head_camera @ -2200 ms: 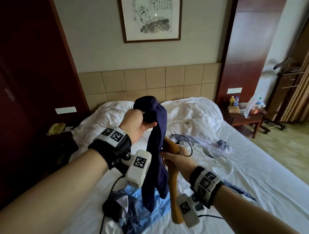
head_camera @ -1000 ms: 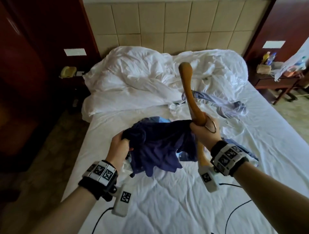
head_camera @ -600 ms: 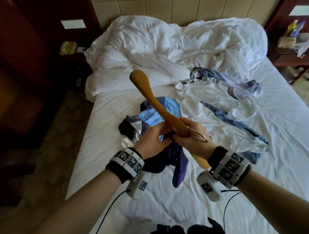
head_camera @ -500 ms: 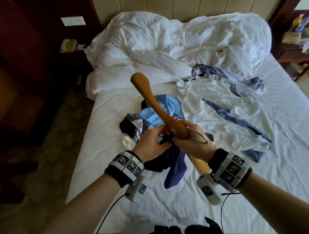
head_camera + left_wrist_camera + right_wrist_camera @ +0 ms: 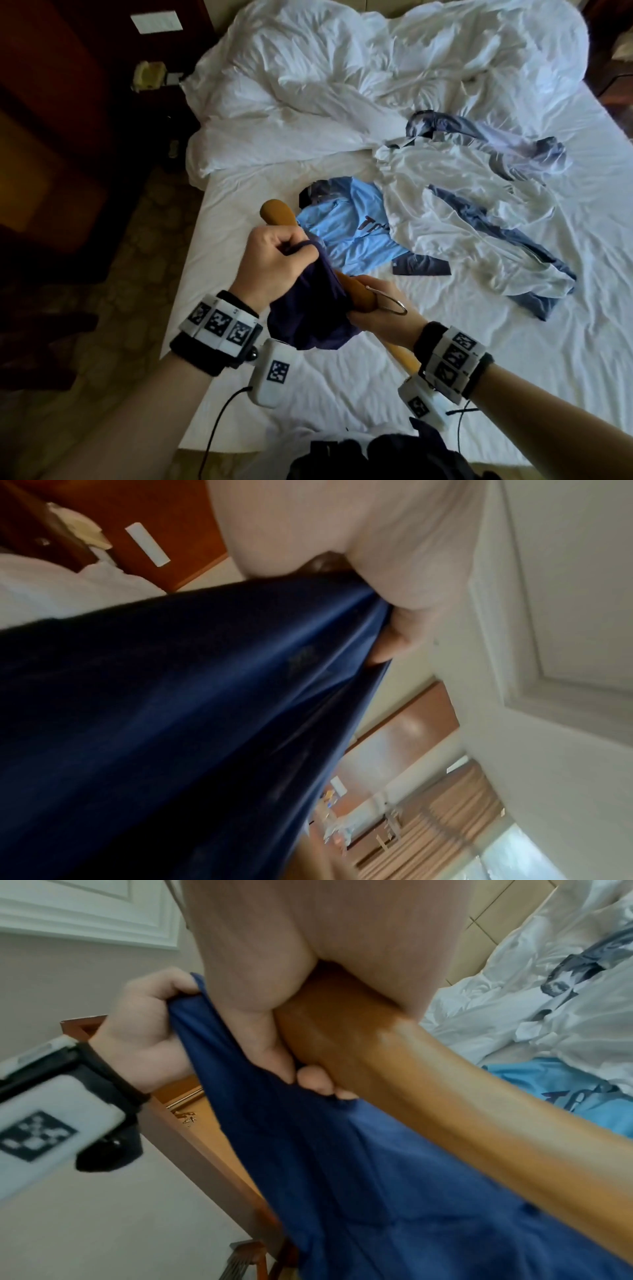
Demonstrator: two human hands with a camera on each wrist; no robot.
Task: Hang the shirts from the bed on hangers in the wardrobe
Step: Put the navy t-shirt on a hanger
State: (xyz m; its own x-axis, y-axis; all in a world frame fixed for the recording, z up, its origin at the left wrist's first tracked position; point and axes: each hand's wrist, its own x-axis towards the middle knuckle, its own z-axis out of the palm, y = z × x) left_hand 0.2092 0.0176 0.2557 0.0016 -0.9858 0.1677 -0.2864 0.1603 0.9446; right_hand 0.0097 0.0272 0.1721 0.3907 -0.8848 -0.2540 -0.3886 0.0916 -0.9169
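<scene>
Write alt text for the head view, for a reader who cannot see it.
Over a bed, the left hand grips a bunched navy shirt while the right hand grips a wooden hanger at its middle, by the metal hook. A light blue shirt and a white shirt lie on the sheet beyond, below a rumpled white duvet.
</scene>
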